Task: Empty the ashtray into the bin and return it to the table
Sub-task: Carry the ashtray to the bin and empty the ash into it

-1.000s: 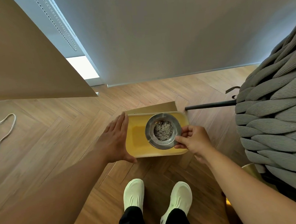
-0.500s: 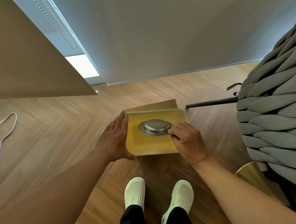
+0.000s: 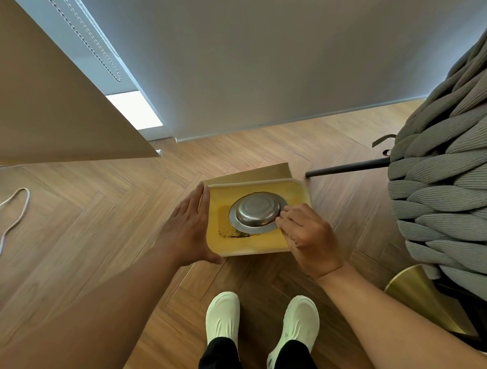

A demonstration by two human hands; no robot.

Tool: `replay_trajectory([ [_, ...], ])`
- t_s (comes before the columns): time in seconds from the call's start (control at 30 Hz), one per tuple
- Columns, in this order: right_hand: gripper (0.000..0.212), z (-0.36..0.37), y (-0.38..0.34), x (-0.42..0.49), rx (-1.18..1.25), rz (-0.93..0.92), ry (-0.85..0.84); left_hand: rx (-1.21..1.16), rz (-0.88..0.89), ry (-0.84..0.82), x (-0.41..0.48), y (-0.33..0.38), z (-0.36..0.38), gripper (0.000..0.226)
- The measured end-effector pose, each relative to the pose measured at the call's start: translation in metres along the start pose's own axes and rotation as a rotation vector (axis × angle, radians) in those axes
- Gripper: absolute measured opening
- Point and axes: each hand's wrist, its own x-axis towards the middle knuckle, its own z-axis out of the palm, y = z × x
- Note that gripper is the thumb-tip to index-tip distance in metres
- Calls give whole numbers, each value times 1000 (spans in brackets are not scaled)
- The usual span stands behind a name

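A round steel ashtray [image 3: 256, 212] is turned upside down over the open yellow bin [image 3: 268, 246] on the floor. My right hand [image 3: 307, 237] pinches the ashtray's rim at its right side. My left hand [image 3: 187, 232] lies flat against the bin's left wall, fingers together and thumb around the near corner. Dark ash [image 3: 233, 235] lies scattered on the bin's yellow inside, below and left of the ashtray.
A thick grey knitted throw [image 3: 448, 187] over a chair fills the right side, with a black chair leg [image 3: 346, 167] near the bin. A brass base [image 3: 417, 296] stands at lower right. A white cord [image 3: 10, 219] lies on the floor at left. My pale shoes [image 3: 260, 321] stand just in front of the bin.
My right hand has turned the ashtray from upright, full of ash, to upside down over the bin. Ash now lies inside the bin. My left hand stayed on the bin.
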Motion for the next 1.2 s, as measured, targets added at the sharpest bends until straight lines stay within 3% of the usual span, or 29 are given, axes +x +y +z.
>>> replay_trajectory([
  [0.9,14,-6,1,0,37,84,-8,17,-30,-2,3,5,-3,160],
  [1.2,16,-3,2,0,223,425,-24,45,-21,8,7,9,-8,144],
])
